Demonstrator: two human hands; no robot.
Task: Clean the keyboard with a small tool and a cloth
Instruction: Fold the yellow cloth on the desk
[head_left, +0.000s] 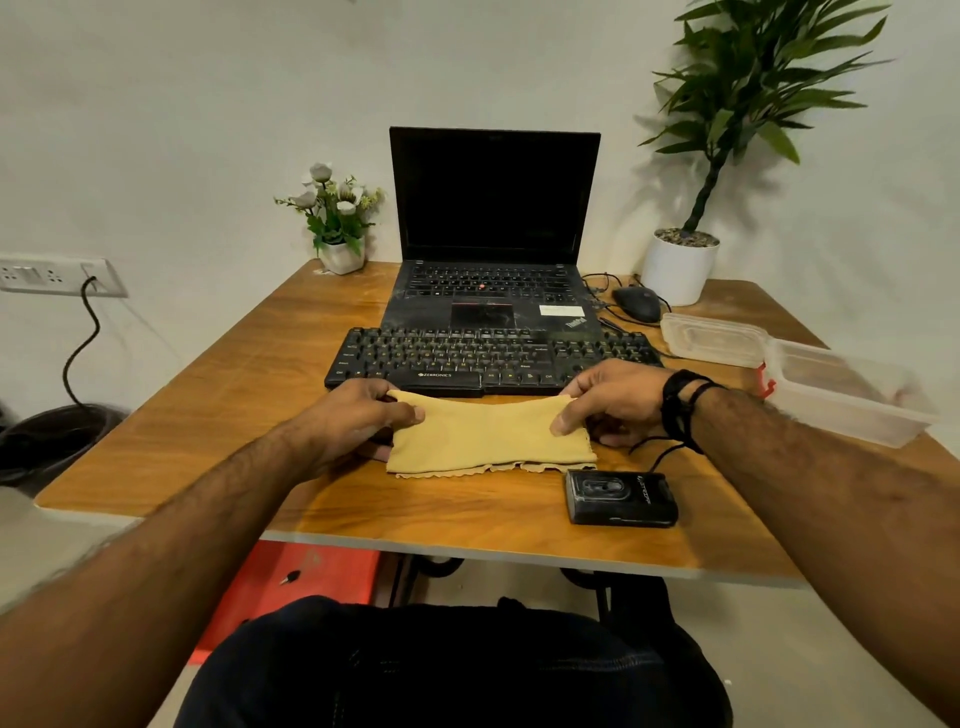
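A yellow cloth (488, 434) is held stretched between both hands just in front of the black external keyboard (483, 361), its lower, frilled edge resting on the wooden counter (291, 322). The left hand (358, 421) is closed on the cloth's left end, thumb on top and fingers tucked beneath; the right hand (608, 400) pinches the right end in the same way, a black band being worn at its wrist. The cloth appears to be doubled over, and it is judged that it is being folded or pulled flat so that a firm, even pad can be offered to the keys. It is kept low and close to the keyboard's near edge, presumably so that wiping can begin with little travel.

The keyboard lies across the middle of the counter, directly in front of an open laptop (493, 228) whose screen is dark; dust is visible on the laptop's palm rest. A small dark device (621, 499) with a cord lies near the cloth's right corner, within easy reach of the right hand; whether it is the small tool cannot be told. A mouse (636, 304) and clear plastic containers (779, 364) are set off to the right, apart from the working area
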